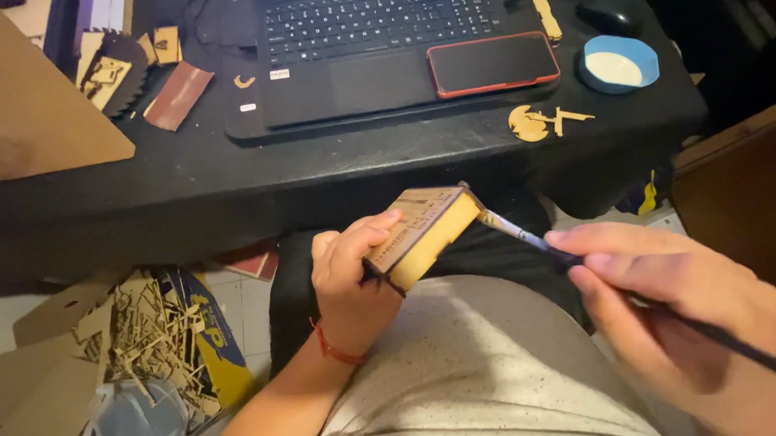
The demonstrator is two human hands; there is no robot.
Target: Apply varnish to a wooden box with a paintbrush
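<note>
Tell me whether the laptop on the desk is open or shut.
Open. The laptop shows its keyboard and touchpad, with a phone lying on the palm rest. Its screen is out of view, so on or off: cannot tell.

Dim warm indoor light, brightest on the hands and the pale lap below them, dark counter above the hands swallowing detail, deep shadow far right, soft grainy focus, slight blur on the right hand
</note>
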